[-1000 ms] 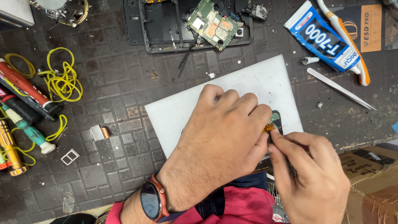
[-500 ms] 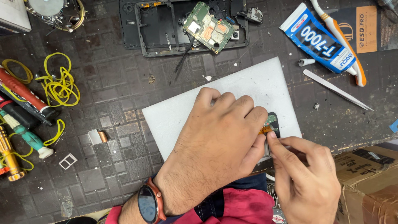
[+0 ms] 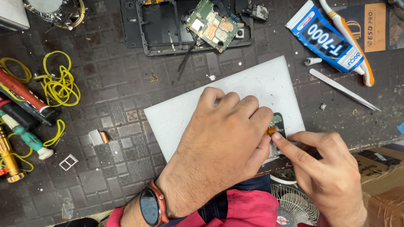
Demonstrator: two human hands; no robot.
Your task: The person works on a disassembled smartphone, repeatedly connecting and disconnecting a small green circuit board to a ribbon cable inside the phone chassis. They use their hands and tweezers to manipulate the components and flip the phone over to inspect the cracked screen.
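My left hand (image 3: pixel 223 143) lies flat on a white foam pad (image 3: pixel 256 84), pressing down on something hidden beneath the palm. At its thumb side a small green circuit part with an orange flex strip (image 3: pixel 273 126) peeks out. My right hand (image 3: pixel 324 168) reaches in from the lower right, its index fingertip touching that orange strip. A dark watch with an orange band (image 3: pixel 151 204) sits on my left wrist.
A black phone frame (image 3: pixel 155 29) with a green circuit board (image 3: pixel 212 25) lies at the top. A blue glue tube (image 3: pixel 326 35), white tweezers (image 3: pixel 343 89), yellow rubber bands (image 3: pixel 59 82), screwdrivers (image 3: pixel 21 126) and a cardboard box (image 3: pixel 378 168) surround the pad.
Both hands stay in place on the pad; the right fingertip has shifted slightly against the orange strip. The view has drifted a little.
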